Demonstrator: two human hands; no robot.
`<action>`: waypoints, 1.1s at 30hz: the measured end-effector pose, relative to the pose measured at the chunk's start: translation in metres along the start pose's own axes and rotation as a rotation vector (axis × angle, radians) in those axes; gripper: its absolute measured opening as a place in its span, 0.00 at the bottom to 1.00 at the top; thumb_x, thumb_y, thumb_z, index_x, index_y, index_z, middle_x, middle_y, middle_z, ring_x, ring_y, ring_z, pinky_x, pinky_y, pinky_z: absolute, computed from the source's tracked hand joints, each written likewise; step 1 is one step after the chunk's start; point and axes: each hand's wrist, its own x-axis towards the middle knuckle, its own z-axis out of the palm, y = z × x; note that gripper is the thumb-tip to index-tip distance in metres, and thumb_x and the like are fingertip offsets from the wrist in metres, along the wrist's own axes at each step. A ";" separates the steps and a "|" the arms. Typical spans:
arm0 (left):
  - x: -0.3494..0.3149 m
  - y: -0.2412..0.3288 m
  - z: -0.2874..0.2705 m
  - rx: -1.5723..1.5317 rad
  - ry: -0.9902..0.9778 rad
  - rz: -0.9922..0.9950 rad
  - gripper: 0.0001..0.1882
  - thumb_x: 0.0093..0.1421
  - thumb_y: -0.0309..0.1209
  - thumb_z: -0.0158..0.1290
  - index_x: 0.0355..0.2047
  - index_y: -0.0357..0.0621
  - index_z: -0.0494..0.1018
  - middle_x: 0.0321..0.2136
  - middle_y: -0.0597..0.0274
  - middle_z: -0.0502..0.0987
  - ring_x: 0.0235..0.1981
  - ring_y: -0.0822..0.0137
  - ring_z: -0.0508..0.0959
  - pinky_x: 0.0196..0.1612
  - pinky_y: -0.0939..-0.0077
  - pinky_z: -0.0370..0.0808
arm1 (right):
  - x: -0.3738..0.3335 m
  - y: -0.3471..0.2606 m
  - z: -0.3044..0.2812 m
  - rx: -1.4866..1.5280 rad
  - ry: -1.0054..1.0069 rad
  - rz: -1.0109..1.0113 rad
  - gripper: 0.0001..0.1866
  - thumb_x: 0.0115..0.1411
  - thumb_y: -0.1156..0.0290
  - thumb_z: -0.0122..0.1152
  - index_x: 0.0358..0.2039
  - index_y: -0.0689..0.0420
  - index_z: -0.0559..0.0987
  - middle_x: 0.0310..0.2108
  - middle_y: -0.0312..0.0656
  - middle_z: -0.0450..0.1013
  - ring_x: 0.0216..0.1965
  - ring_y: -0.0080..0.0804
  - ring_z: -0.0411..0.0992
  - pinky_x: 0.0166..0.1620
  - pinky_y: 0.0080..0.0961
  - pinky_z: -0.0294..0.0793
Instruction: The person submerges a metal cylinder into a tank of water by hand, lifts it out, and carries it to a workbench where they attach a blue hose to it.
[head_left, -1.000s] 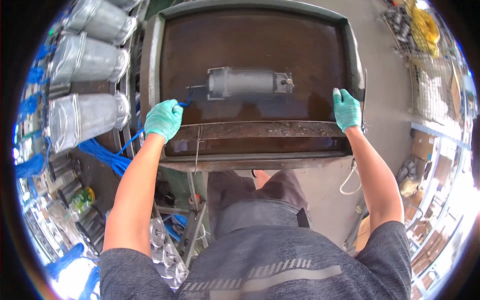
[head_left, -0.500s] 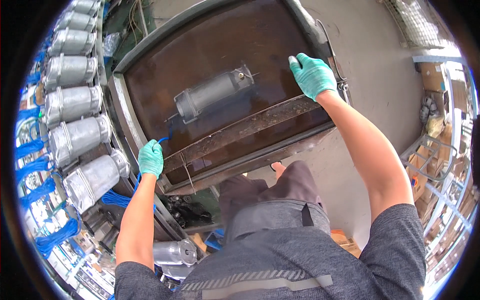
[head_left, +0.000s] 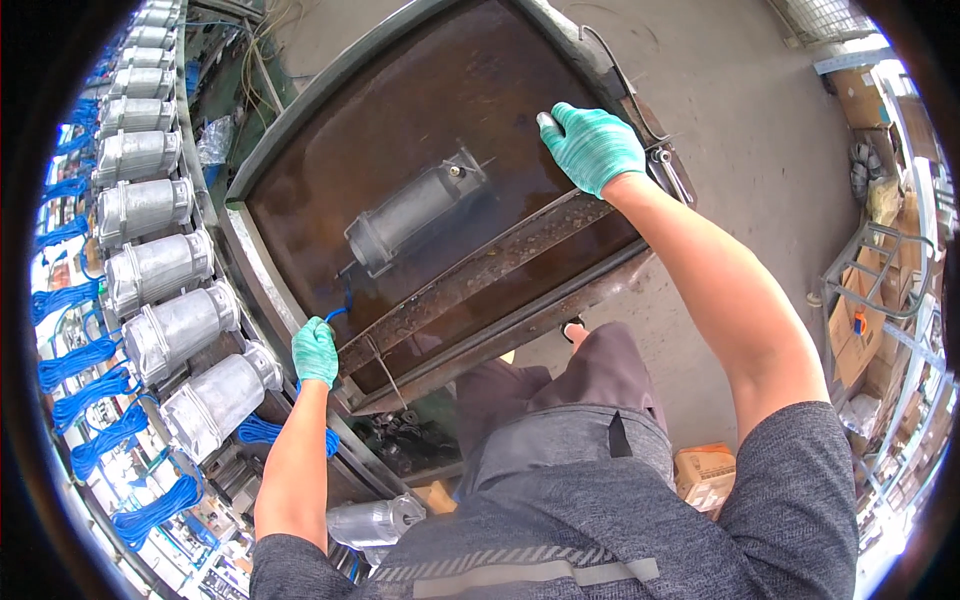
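Both gloved hands are working the big rusty-brown metal tray [head_left: 330, 140], which is sitting tilted in the head view.

Left hand [head_left: 315, 350]: teal glove, grip clenched on the tray's near-left corner rim, fingers curled over the edge. A blue cable [head_left: 338, 314] is running up from just beside this hand toward the grey motor housing [head_left: 412, 211]; cannot tell whether the fingers are pinching the cable as well.

Right hand [head_left: 592, 147]: teal glove, palm down on the tray's far-right rim, fingers wrapped over the edge, grasping it, not released.

Grey motor housing is lying on its side near the middle of the tray floor, well apart from both hands, roughly between them, its capped end pointing up-right.

Step in hand, as a judgement: the person is holding or shifting the tray with its load, not yet touching the housing itself. The next move is calling for an even hold at both corners so the cylinder is not rolling toward the lower rim.

A row of similar grey housings [head_left: 160, 270] with blue cable coils [head_left: 85, 362] is lining the rack at left.
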 end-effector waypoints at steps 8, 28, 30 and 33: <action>0.000 0.000 0.000 -0.022 -0.010 0.006 0.10 0.64 0.26 0.45 0.26 0.37 0.72 0.21 0.45 0.71 0.22 0.54 0.69 0.32 0.61 0.70 | 0.002 0.002 0.004 -0.003 0.030 -0.021 0.22 0.74 0.50 0.44 0.39 0.52 0.81 0.35 0.51 0.82 0.38 0.54 0.81 0.44 0.48 0.80; 0.000 -0.001 0.000 -0.042 -0.014 -0.015 0.10 0.64 0.26 0.45 0.27 0.37 0.71 0.21 0.47 0.68 0.22 0.58 0.65 0.32 0.62 0.69 | 0.000 0.000 0.002 -0.011 0.009 0.004 0.22 0.73 0.49 0.45 0.39 0.51 0.81 0.34 0.51 0.82 0.38 0.54 0.80 0.44 0.48 0.80; 0.000 0.000 0.000 -0.025 -0.015 -0.010 0.10 0.65 0.26 0.45 0.26 0.38 0.71 0.20 0.51 0.68 0.23 0.62 0.65 0.31 0.64 0.68 | 0.000 0.000 0.002 -0.009 0.011 0.003 0.22 0.73 0.49 0.45 0.38 0.51 0.81 0.34 0.51 0.82 0.38 0.54 0.80 0.43 0.49 0.80; 0.000 -0.001 0.000 -0.022 -0.014 -0.006 0.11 0.66 0.26 0.45 0.25 0.39 0.70 0.20 0.56 0.69 0.23 0.65 0.65 0.31 0.66 0.68 | 0.000 0.000 0.002 -0.007 0.031 0.005 0.21 0.73 0.49 0.45 0.38 0.51 0.80 0.34 0.51 0.82 0.38 0.54 0.80 0.43 0.49 0.80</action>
